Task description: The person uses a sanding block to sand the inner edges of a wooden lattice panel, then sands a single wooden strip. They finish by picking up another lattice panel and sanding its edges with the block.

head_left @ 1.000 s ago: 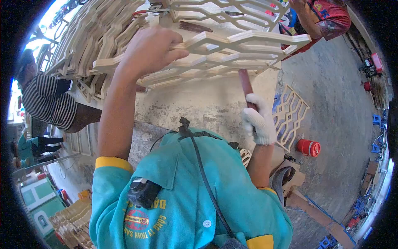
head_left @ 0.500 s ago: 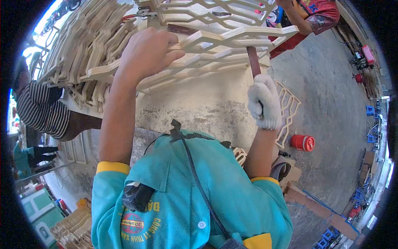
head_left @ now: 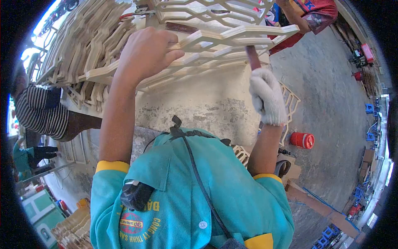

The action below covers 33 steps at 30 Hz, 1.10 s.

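Note:
Bare and closed, my left hand [head_left: 147, 54] grips the near edge of a pale wooden lattice panel [head_left: 232, 38] that is held tilted over the table [head_left: 195, 103]. My right hand [head_left: 267, 97], in a white knitted glove, is wrapped round a flat reddish-brown tool [head_left: 253, 58]. The tool's far end is at the underside of the lattice's right part; whether they touch cannot be made out. A second lattice [head_left: 186, 12] lies beyond the first.
A tall stack of lattice pieces [head_left: 78, 45] fills the table's left side. A co-worker in red [head_left: 323, 16] is at the far right, a person in stripes [head_left: 43, 110] at the left. A red drum-shaped container [head_left: 302, 140] stands on the floor.
My right hand has shifted slightly right and tilted, and the tool slants more. My left hand and the lattice have barely moved.

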Tool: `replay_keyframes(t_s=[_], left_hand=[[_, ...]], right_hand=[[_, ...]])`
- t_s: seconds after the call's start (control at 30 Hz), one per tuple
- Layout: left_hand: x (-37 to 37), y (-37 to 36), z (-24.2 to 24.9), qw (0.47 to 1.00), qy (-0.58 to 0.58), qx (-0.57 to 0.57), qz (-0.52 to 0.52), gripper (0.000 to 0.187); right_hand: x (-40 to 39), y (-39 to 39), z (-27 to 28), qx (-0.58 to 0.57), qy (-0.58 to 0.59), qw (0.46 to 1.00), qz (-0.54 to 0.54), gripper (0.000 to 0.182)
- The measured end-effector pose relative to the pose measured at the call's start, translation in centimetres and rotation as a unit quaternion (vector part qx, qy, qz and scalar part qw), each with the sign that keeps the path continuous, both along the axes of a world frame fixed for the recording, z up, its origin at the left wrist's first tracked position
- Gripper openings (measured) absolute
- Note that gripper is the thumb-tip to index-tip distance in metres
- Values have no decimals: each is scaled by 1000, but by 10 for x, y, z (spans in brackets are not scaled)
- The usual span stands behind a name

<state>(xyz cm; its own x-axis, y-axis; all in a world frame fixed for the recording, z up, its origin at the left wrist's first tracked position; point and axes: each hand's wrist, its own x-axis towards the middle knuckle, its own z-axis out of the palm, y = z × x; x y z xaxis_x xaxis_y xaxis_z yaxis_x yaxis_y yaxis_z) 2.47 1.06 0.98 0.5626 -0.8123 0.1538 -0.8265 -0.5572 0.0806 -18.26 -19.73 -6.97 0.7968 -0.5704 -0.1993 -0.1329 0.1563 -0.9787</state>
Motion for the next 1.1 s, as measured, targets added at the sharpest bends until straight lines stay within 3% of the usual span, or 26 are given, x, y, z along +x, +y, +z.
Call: replay_keyframes(t_s=[0.1,0.13,0.23,0.27,0.37,0.4,0.5,0.53,0.63,0.67,0.77,0.8,0.9,0.97,1.0,1.1], left_hand=[[-4,1,-1,1000,-4,6,-1,31],[-5,1,0,1000,-10,7,-1,31],[-5,1,2,1000,-11,11,3,31],[-4,0,1,1000,-7,8,7,30],[-4,3,-3,999,-29,-27,-13,30],[-3,4,-2,999,-24,-23,-8,30],[-3,-1,-2,999,-10,-32,-7,30],[-1,0,-5,999,-15,-42,-6,30],[1,6,-6,999,-21,-47,-9,29],[0,4,-7,998,-18,-53,-13,29],[0,1,-2,1000,1,-7,1,31],[2,2,-5,1000,-7,-23,-7,32],[27,3,-14,996,-22,-78,-25,35],[40,7,-18,993,-6,-110,-48,36],[34,14,3,999,35,-28,-12,39],[43,30,-1,998,19,-7,62,48]], right_hand=[[18,-7,-3,38,-21,999,-13,22],[24,-10,-6,31,6,999,37,20],[28,-25,-11,122,2,992,-1,21],[26,-48,-21,267,-11,964,5,26],[34,-7,1,139,57,988,29,29],[32,0,-1,66,12,994,84,30],[28,-55,-15,401,-73,910,72,24],[41,-28,4,269,-36,962,-36,23],[39,-5,-8,53,-16,997,50,25],[36,-16,-5,201,-45,978,-37,20],[37,-4,-6,159,-34,986,-32,18],[36,0,-16,71,-21,994,76,19],[24,33,-18,115,18,983,143,19],[19,44,-33,148,-10,980,134,20],[17,49,-37,168,-23,978,124,21],[13,61,-38,124,25,984,128,21]])
